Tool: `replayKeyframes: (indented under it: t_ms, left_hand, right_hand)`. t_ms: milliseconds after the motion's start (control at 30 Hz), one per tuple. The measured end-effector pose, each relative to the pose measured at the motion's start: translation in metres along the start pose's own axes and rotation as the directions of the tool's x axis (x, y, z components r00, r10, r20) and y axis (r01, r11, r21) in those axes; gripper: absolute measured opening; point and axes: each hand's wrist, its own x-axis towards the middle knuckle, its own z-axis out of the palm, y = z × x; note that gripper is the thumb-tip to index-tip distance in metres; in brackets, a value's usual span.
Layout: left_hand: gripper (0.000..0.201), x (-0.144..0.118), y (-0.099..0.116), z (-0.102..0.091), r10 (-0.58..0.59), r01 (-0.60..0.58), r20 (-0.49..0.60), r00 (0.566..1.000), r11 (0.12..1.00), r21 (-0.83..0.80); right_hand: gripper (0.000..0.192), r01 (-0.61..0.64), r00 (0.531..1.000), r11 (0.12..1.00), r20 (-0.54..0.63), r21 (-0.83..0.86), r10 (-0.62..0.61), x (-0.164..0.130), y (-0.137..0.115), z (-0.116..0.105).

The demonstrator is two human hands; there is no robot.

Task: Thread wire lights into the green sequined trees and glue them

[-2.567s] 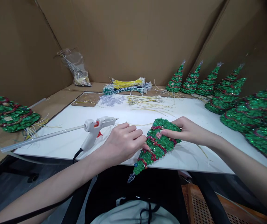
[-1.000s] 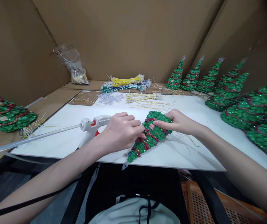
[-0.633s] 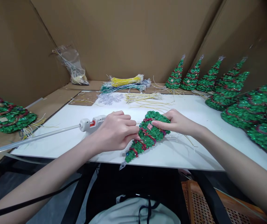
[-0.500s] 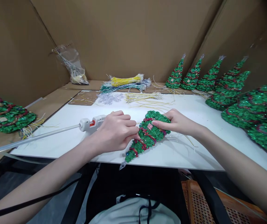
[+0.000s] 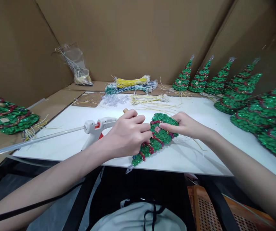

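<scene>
right grip (image 5: 189, 124) on green tree (image 5: 161, 141), white tabletop (image 5: 176, 162), cardboard walls (image 5: 133, 35)

No wording, brand, number or sign can be read anywhere at my workbench. A small pinkish square (image 5: 157, 129) on the green tree (image 5: 170, 136) gripped by my right hand (image 5: 185, 124) shows no letters that I can make out. At left, the pale square (image 5: 4, 120) on the standing tree (image 5: 19, 119) is equally illegible, while the tiny light patches on the two leftmost trees (image 5: 182, 76) of the far right row are too small to tell. Fine lines on the white glue gun (image 5: 109, 121), at left, resolve into no lettering, nor does the whitish patch (image 5: 124, 202) near my lap.
</scene>
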Motion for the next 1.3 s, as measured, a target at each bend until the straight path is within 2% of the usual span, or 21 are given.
replayKeyframes:
  t_ms: [100, 300, 700, 900, 1300]
  left_hand:
    - [0.025, -0.001, -0.002, 0.0, 0.054, -0.053, -0.036, 0.998, 0.998, 0.028]
    - [0.027, 0.001, -0.006, -0.004, 0.109, -0.107, -0.036, 0.993, 0.993, 0.049]
    - [0.029, 0.009, -0.01, -0.01, 0.173, -0.175, 0.04, 0.984, 0.981, 0.088]
    - [0.024, 0.013, -0.007, -0.01, 0.114, -0.115, 0.025, 0.993, 0.992, 0.058]
    - [0.022, 0.012, -0.005, -0.003, 0.079, -0.079, 0.005, 0.997, 0.997, -0.004]
  right_hand:
    - [0.064, -0.006, 1.0, 1.0, -0.003, -0.001, 0.006, 0.0, 0.0, 0.0]
    - [0.063, 0.001, 1.0, 1.0, 0.002, -0.002, -0.001, 0.0, 0.001, 0.0]
    - [0.063, -0.008, 1.0, 1.0, 0.003, -0.007, 0.008, 0.0, 0.0, 0.0]
    - [0.064, -0.013, 1.0, 1.0, -0.007, 0.0, 0.013, -0.001, -0.003, 0.0]
    - [0.064, -0.013, 0.999, 1.0, -0.037, -0.015, 0.012, -0.001, -0.002, 0.002]
